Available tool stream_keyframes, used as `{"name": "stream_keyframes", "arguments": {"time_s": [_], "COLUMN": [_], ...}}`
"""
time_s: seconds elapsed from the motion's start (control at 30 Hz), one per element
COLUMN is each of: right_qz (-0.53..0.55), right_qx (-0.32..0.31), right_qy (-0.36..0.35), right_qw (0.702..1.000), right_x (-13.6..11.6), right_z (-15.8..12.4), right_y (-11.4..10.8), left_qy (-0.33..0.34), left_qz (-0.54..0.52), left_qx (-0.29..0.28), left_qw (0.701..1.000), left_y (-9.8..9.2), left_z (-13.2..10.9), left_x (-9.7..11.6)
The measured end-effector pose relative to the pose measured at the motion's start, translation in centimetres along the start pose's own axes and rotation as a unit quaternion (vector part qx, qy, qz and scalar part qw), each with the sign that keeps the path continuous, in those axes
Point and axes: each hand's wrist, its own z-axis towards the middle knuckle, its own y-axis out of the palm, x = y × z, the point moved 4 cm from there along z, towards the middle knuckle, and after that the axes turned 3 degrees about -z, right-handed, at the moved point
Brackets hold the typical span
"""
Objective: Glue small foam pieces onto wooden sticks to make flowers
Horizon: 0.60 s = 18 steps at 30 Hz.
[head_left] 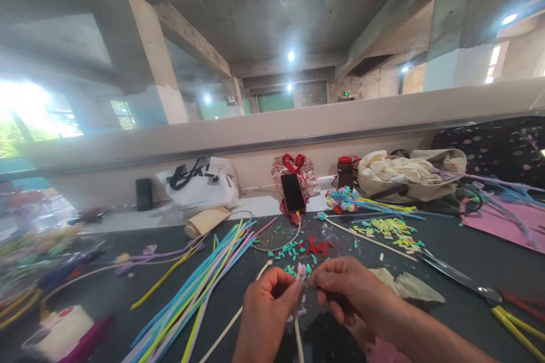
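My left hand (272,309) is pinched around the top of a cream stem (298,337), just under a small cluster of pale pink and lilac pieces (302,271). Close to the right side of that cluster, my right hand (347,289) has its thumb and forefinger pressed together; anything between them is too small to make out. Beyond the hands lie loose teal pieces (290,250) and red pieces (317,247). Yellow cut pieces (389,228) are spread farther right.
Long coloured stems (200,289) lie at the left. Scissors (464,278) rest at the right. A phone (293,193) leans at the back, its cable attached. A white bag (204,184), a dark bottle (345,173) and a cloth bag (409,181) stand along the partition.
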Motion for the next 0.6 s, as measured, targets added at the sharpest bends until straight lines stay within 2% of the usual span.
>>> {"name": "stream_keyframes", "arguments": {"time_s": [0.07,0.2,0.33,0.6], "right_qz": [-0.033,-0.069,-0.128,-0.173], "right_qx": [-0.002,0.033,0.049,-0.017], "right_qy": [-0.005,-0.041,-0.085,-0.163], "right_qw": [0.999,0.996,0.987,0.971], "right_x": [-0.3,-1.4,-2.2,-2.7], "right_z": [-0.1,-0.1,-0.2,-0.5], "right_y": [-0.1,-1.2,-2.0,-1.5], "left_qy": [-0.009,-0.015,0.016,0.013], "left_qz": [-0.021,-0.055,-0.047,-0.036], "left_qx": [-0.011,-0.015,-0.018,-0.075], "left_qw": [1.0,0.998,0.999,0.996], "left_y": [0.0,0.3,0.5,0.9], "left_z": [0.3,0.5,0.3,-0.4], "left_x": [-0.4,-0.9,-0.7,0.1]}}
